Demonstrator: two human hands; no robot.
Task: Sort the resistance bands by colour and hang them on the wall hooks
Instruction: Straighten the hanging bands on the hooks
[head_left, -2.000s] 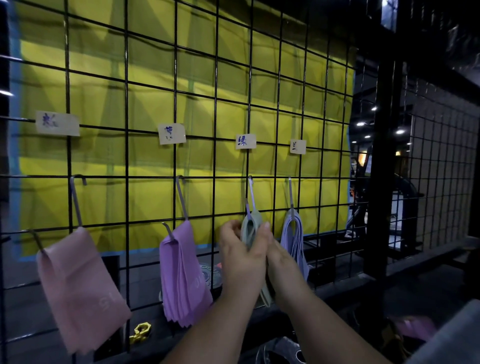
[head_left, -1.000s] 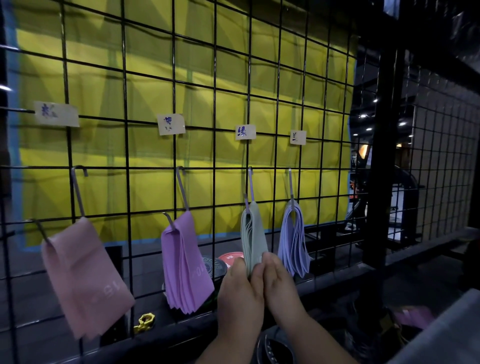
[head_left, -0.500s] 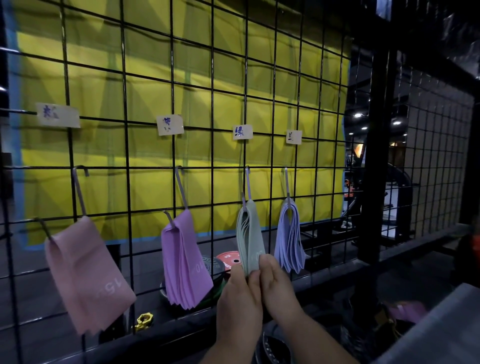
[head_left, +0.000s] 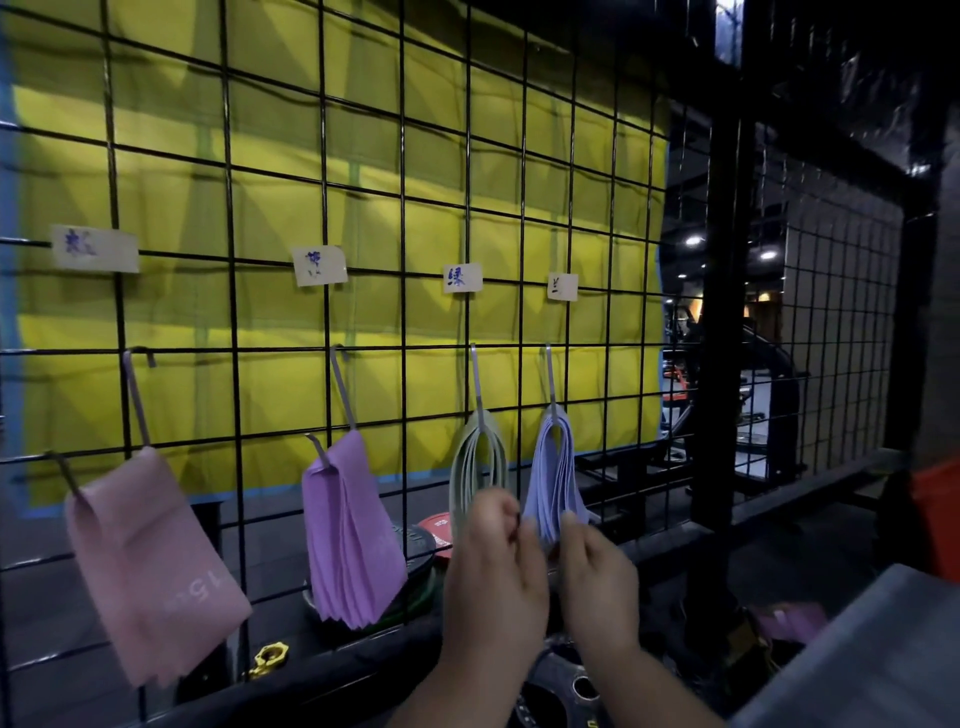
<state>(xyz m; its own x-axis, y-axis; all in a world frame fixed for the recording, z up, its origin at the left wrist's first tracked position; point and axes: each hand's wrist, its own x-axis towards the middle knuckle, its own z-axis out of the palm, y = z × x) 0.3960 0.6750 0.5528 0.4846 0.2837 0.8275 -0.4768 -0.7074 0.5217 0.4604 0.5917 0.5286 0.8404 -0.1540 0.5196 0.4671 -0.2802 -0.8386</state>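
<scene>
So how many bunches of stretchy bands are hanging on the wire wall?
4: the pink bunch far left, the purple bunch beside it, the green bunch above the left hand, and the blue bunch rightmost. None seems hidden.

The black wire grid (head_left: 322, 208) bars reach to anything behind it, and a yellow sheet (head_left: 363, 156) backs its squares; approach is from the front only; a wide bare stretch lies between the pink bands (head_left: 150, 561) and the purple bands (head_left: 348, 535); a narrower gap separates the purple bands from the green bands (head_left: 475, 467); the green bands and blue bands (head_left: 553, 478) hang close together, and the left hand (head_left: 493, 571) and right hand (head_left: 597, 587) crowd their lower ends, grip unclear through blur; right of the blue bands a few squares stay free before a thick black post (head_left: 719, 312).
</scene>
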